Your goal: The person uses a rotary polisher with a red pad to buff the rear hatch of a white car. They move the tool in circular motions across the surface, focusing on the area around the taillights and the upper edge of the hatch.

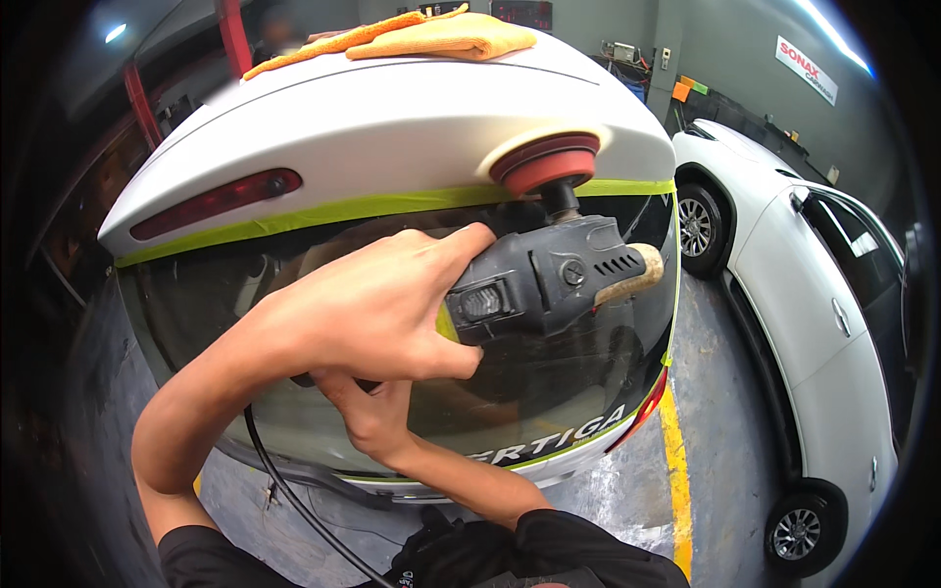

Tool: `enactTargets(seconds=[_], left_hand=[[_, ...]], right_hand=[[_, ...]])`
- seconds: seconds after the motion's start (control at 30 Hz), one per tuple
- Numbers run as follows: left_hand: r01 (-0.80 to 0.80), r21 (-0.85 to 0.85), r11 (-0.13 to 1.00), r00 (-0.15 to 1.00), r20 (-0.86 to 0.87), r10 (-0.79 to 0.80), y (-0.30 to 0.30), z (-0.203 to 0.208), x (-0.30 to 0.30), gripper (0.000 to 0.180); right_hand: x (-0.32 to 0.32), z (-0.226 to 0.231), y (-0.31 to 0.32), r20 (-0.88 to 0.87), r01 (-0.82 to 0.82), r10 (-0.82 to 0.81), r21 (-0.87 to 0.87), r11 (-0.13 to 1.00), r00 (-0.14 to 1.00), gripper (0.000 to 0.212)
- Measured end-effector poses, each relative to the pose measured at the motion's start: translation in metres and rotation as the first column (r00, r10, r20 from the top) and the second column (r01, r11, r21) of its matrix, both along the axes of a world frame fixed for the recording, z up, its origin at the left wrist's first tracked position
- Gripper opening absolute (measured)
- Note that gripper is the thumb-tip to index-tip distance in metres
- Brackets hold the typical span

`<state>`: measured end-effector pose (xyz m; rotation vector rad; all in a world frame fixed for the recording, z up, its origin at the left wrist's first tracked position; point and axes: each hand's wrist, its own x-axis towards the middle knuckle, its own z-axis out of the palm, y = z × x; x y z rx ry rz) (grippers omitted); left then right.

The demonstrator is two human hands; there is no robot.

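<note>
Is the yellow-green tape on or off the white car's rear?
On: the yellow-green tape runs in a strip between the white panel and the rear window.

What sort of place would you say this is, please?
Most likely a car-detailing workshop: a power polisher is held with its red pad at a white car, yellow-green masking tape edges the rear window, and a second car is parked alongside.

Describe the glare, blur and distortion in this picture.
Head view: glare from the strip light, upper right; head view: dim reflections in the rear window; head view: the right-hand white car bends toward the dark rim; head view: the polisher looks sharp, its disc's pale edge smeared.
</note>
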<state>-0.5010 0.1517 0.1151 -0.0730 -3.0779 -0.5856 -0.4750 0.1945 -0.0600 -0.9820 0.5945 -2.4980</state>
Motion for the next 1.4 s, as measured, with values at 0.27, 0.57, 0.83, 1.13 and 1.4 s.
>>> enactTargets(seconds=[0.27,0.57,0.83,1.13,1.4], left_hand=[[-0.043,-0.048,0.998,0.999,0.014,0.044,-0.027,0.012,0.046,0.076],[-0.072,0.021,0.997,0.992,-0.104,0.073,-0.046,0.016,0.099,0.074],[-0.103,0.03,0.994,0.992,-0.066,0.105,-0.038,0.014,0.086,0.076],[0.026,-0.034,0.999,1.0,-0.008,-0.026,-0.014,0.01,0.01,0.074],[0.066,0.074,0.995,0.998,0.009,-0.067,-0.011,0.009,-0.004,0.073]], right_hand=[[0.05,0.003,-0.04,-0.012,-0.038,0.038,-0.001,0.999,0.999,0.029],[0.104,0.001,-0.075,-0.072,-0.197,0.194,-0.041,0.98,0.978,0.045],[0.095,-0.006,-0.066,-0.067,-0.119,0.117,-0.012,0.993,0.991,0.036],[0.017,0.002,-0.027,-0.025,-0.02,0.02,-0.015,1.0,0.999,0.028],[-0.002,0.011,-0.011,-0.055,0.05,-0.05,-0.006,0.999,0.997,0.025]])
